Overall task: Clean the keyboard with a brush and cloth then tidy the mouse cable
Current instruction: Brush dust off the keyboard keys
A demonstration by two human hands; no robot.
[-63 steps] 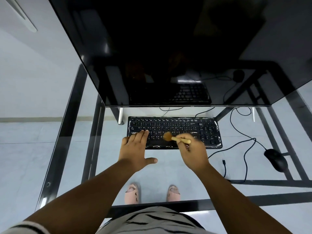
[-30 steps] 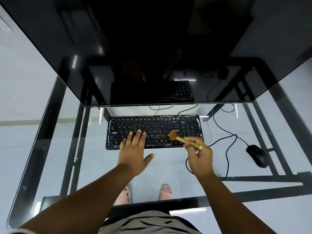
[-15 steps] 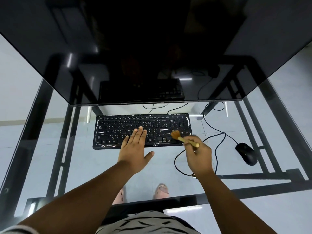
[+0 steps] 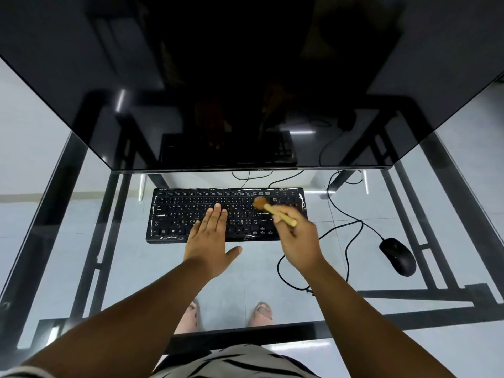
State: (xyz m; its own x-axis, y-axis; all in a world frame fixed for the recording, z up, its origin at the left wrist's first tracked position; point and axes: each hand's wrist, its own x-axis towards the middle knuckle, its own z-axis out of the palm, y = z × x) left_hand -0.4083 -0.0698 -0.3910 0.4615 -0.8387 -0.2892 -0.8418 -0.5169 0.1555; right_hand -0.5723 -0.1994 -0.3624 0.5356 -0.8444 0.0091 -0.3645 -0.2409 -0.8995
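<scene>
Since 0.5 s ago the brush (image 4: 272, 211) has swept up toward the keyboard's (image 4: 191, 214) top rows, right of centre. Nearest, 2 feet (image 4: 261, 313) show through the glass desk (image 4: 81, 241). Left hand (image 4: 211, 241) lies flat, fingers (image 4: 216, 214) together on the middle keys, thumb out. Right hand (image 4: 298, 241) pinches the brush handle in its fingertips; its long axis slants, bristles pointing up-left onto the keys. Mouse (image 4: 398, 256) sits well right, its cable (image 4: 346, 241) looping loose. Farthest, a dark monitor (image 4: 245, 77).
</scene>
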